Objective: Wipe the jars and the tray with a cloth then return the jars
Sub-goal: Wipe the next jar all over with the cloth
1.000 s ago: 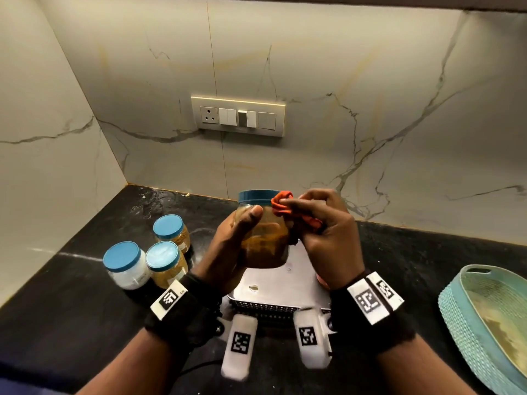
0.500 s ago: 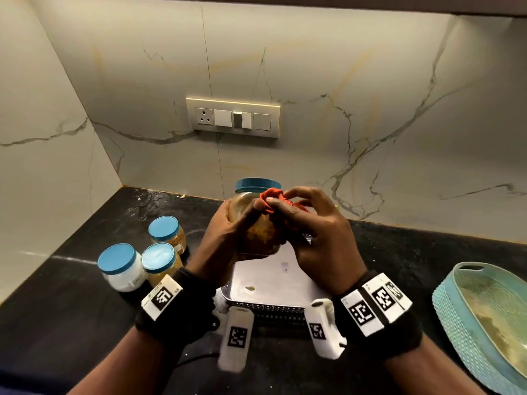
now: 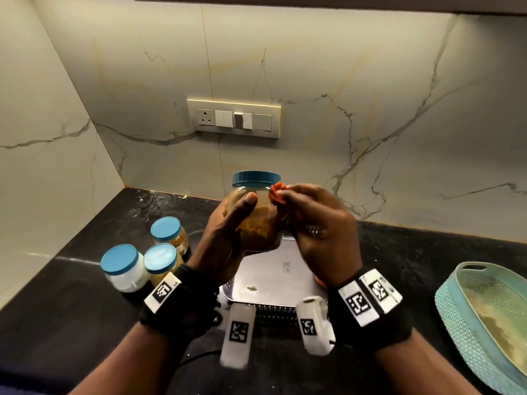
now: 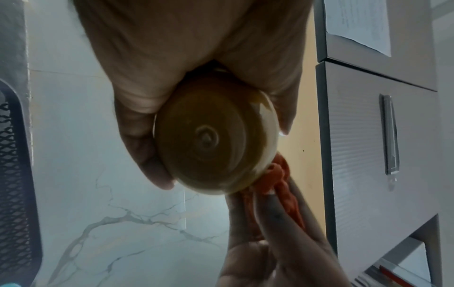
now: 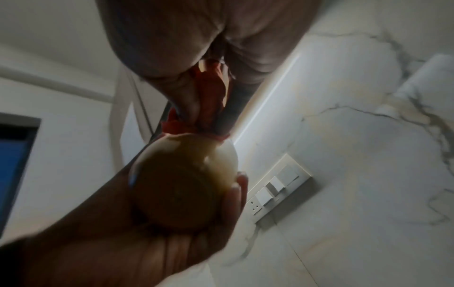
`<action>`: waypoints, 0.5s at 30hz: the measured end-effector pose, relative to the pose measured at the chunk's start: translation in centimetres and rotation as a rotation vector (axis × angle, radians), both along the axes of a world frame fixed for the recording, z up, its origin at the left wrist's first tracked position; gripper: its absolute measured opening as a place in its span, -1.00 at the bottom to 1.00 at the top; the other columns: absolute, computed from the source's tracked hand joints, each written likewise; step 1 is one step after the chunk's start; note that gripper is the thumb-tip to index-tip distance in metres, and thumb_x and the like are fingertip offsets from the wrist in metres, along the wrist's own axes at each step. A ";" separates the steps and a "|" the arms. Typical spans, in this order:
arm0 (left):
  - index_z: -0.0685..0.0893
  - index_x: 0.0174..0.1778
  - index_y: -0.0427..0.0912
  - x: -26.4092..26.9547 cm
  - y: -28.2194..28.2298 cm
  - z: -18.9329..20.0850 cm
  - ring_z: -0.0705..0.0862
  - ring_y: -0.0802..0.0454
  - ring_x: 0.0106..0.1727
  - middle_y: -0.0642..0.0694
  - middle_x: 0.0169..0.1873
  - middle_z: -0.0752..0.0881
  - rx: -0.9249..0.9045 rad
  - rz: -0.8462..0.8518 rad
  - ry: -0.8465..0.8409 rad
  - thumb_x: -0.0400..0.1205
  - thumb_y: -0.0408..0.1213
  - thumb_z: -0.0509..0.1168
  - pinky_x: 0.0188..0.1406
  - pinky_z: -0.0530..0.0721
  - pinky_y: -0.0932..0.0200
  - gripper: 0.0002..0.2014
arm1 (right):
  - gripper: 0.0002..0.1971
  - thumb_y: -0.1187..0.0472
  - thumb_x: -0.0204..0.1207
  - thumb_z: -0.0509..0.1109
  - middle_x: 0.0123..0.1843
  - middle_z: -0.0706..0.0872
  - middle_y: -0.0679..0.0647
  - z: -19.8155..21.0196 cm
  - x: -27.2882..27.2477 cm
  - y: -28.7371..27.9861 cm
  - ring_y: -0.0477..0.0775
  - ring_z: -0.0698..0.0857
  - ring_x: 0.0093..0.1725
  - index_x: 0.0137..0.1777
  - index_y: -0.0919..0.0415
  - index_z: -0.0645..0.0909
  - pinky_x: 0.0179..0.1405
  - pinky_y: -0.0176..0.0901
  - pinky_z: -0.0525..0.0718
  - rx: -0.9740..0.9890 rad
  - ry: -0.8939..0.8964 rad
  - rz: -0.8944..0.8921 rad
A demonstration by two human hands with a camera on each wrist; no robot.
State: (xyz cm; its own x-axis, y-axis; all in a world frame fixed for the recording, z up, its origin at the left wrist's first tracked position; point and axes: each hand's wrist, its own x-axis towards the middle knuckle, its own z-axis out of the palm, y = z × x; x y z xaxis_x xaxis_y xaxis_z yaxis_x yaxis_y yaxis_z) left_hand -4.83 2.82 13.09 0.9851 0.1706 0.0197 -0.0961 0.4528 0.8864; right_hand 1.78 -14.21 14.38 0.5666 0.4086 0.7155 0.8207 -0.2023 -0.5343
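My left hand (image 3: 225,226) grips a clear jar (image 3: 256,220) with a blue lid and yellow-brown contents, upright in the air above the steel tray (image 3: 273,280). My right hand (image 3: 316,223) pinches a bunched orange cloth (image 3: 281,199) against the jar's upper right side, just under the lid. The left wrist view shows the jar's base (image 4: 213,139) from below, with the cloth (image 4: 275,180) at its edge. In the right wrist view the cloth (image 5: 211,104) runs from my fingers down to the jar (image 5: 186,186). Three more blue-lidded jars (image 3: 142,263) stand on the counter to the left.
A teal woven basket (image 3: 456,317) sits at the right edge of the black counter (image 3: 71,309). The marble wall behind carries a switch panel (image 3: 233,118). Grey cabinet fronts (image 4: 368,155) show in the left wrist view.
The cloth has shifted over the jar's upper right side, from the front of the shoulder back toward the lid edge. My left thumb has moved across the jar's front.
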 end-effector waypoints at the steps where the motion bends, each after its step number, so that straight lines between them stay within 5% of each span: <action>1: 0.57 0.53 -0.06 0.0 0.2 -0.1 0.70 -0.39 0.37 -0.39 0.41 0.66 -0.011 0.002 -0.005 0.32 0.21 0.65 0.14 0.77 -0.36 -0.12 | -0.55 0.49 0.41 0.56 0.31 0.67 0.14 -0.6 -0.8 0.0 0.03 0.66 0.29 0.29 0.20 0.75 0.29 -0.25 0.67 -0.027 -0.046 0.035; 4: 0.47 0.61 -0.13 -0.3 0.8 -0.5 0.72 -0.37 0.30 -0.47 0.41 0.62 -0.040 0.002 0.010 0.32 0.24 0.63 0.05 0.79 -0.26 -0.01 | -0.65 0.41 0.50 0.52 0.36 0.63 0.14 -2.0 -2.8 -0.2 0.16 0.71 0.26 0.27 0.16 0.77 0.15 -0.05 0.75 -0.054 -0.130 0.178; 10: 0.56 0.54 0.04 -0.5 0.6 -0.9 0.75 -0.26 0.32 -0.28 0.40 0.70 -0.077 -0.034 0.007 0.26 0.22 0.67 0.06 0.79 -0.21 -0.08 | -0.51 0.52 0.41 0.51 0.26 0.69 0.01 -0.3 0.9 0.8 -0.17 0.62 0.30 0.33 0.18 0.71 0.29 -0.21 0.67 0.083 0.126 0.084; 15: 0.42 0.65 -0.11 -0.5 0.8 -1.0 0.73 -0.26 0.34 -0.32 0.42 0.67 -0.160 0.024 -0.035 0.36 0.25 0.61 0.07 0.79 -0.14 -0.01 | -0.52 0.54 0.47 0.49 0.35 0.64 0.13 -0.6 -1.7 0.9 0.00 0.60 0.40 0.38 0.24 0.67 0.33 -0.25 0.64 0.039 0.004 0.110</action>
